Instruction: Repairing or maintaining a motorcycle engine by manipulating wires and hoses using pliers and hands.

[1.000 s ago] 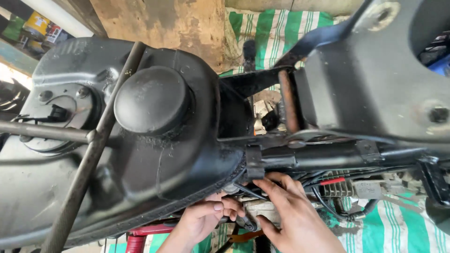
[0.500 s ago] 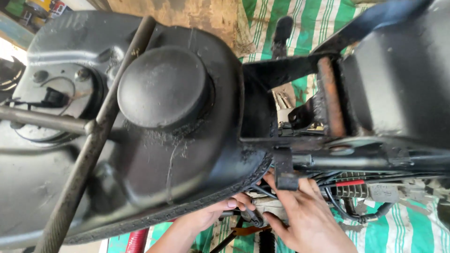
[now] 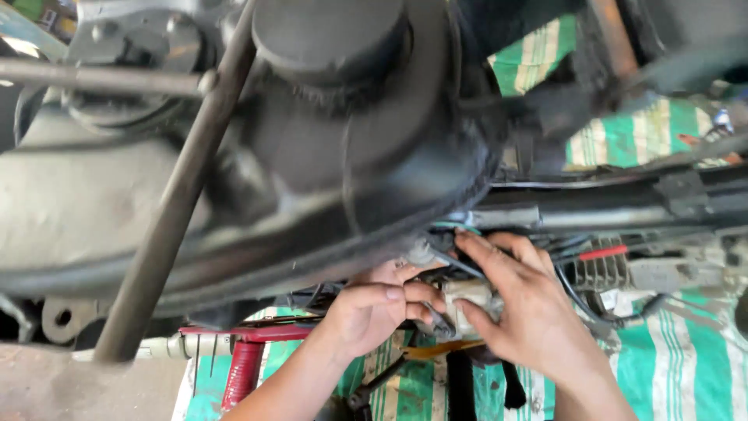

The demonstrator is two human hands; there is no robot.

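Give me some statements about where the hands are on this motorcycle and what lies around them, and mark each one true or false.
1. Both hands meet at a small pale part under the black tank. True.
2. The left hand rests on the tank's round cap. False: it is below the tank, at the pale part.
3. The right hand reaches among black wires. True.
4. The cloth underneath is plain blue. False: it is striped green and white.
5. A red post stands left of the left arm. True.
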